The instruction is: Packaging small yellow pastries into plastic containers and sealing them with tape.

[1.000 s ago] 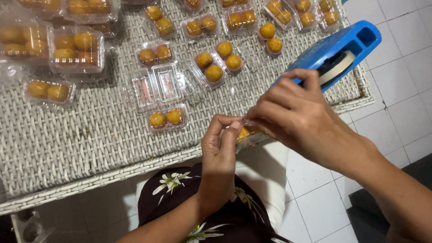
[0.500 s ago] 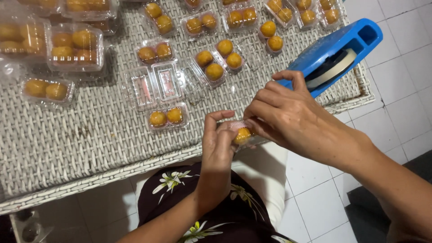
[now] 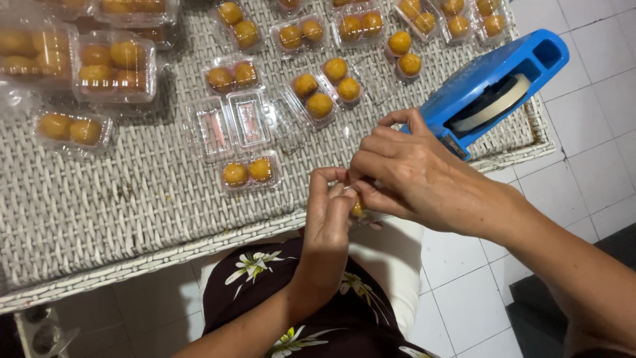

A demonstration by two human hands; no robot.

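My left hand point(image 3: 330, 215) and my right hand point(image 3: 411, 176) meet over the front edge of a white wicker table point(image 3: 119, 219). Together they pinch a small clear plastic box with a yellow-orange ball point(image 3: 358, 209) inside, mostly hidden by my fingers. A blue tape dispenser point(image 3: 493, 89) with a white roll lies just beyond my right hand on the table's right edge. A closed clear box with two orange balls point(image 3: 247, 172) lies to the left of my left hand.
An open, empty clear box point(image 3: 230, 124) lies mid-table. Several filled boxes of orange balls point(image 3: 321, 86) spread across the back, with larger stacked ones point(image 3: 116, 63) at far left. White floor tiles point(image 3: 583, 152) lie to the right. My dark flowered clothing point(image 3: 291, 305) is below.
My right hand has closed over the small box, hiding more of it, and both hands shifted slightly toward the table edge. The table's contents have not moved.
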